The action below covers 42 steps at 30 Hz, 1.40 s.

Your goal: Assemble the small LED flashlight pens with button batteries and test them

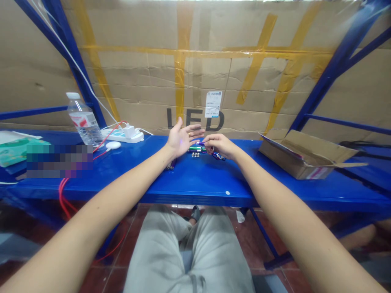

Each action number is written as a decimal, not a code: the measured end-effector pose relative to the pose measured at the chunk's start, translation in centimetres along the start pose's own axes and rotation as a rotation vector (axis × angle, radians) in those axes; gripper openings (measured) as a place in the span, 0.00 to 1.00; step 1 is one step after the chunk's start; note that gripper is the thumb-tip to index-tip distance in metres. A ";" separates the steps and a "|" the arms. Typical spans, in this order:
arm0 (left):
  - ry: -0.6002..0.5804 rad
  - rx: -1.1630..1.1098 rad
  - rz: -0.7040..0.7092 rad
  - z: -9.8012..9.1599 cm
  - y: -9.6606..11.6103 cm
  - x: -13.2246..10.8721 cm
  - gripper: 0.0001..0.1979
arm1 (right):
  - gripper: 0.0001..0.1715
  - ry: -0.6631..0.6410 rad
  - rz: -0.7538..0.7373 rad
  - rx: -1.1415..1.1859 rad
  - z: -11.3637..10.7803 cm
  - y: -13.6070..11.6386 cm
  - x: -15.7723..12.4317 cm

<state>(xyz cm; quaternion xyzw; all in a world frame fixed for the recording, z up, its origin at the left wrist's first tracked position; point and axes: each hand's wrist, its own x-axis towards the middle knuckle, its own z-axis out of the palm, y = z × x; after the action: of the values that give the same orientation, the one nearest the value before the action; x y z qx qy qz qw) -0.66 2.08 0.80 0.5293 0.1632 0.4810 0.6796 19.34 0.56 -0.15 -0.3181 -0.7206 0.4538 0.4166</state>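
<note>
My left hand (180, 139) is held up over the blue table, palm turned toward the right, fingers spread with nothing in them. A small violet spot of light shows on its palm. Between the fingertips of my right hand (221, 145) is a small purple flashlight (200, 143), pointing at the left palm. Below the hands lie green metal tubes (193, 149) and a cluster of several small silver button cells (195, 154). Metal clips (219, 156) rest under my right hand. Dark slim tubes (171, 166) are partly hidden behind my left wrist.
An open cardboard box (293, 162) stands on the right of the blue table (198, 183). To the left are a water bottle (84, 122), a white power strip (126, 134), red cables (62, 193) and a green packet (21, 150). A large carton (146, 89) rises behind.
</note>
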 end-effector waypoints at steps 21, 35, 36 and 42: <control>-0.006 0.025 -0.001 0.3 0.1 -0.2 0.40 | 0.02 0.010 0.007 -0.067 -0.1 -0.1 -0.2; -0.002 0.020 0.001 0.4 0.1 -0.3 0.40 | 0.04 0.048 0.024 -0.009 0.1 -0.3 -0.3; -0.004 0.019 0.002 0.4 0.0 -0.3 0.40 | 0.04 0.048 0.028 -0.004 0.2 -0.3 -0.3; 0.002 0.029 -0.002 0.4 0.0 -0.3 0.40 | 0.08 0.064 -0.001 -0.034 0.2 -0.4 -0.4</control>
<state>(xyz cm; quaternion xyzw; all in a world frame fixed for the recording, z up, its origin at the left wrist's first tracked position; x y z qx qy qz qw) -0.49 1.64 0.86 0.5384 0.1712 0.4782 0.6724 19.31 0.01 0.07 -0.3388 -0.7149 0.4309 0.4342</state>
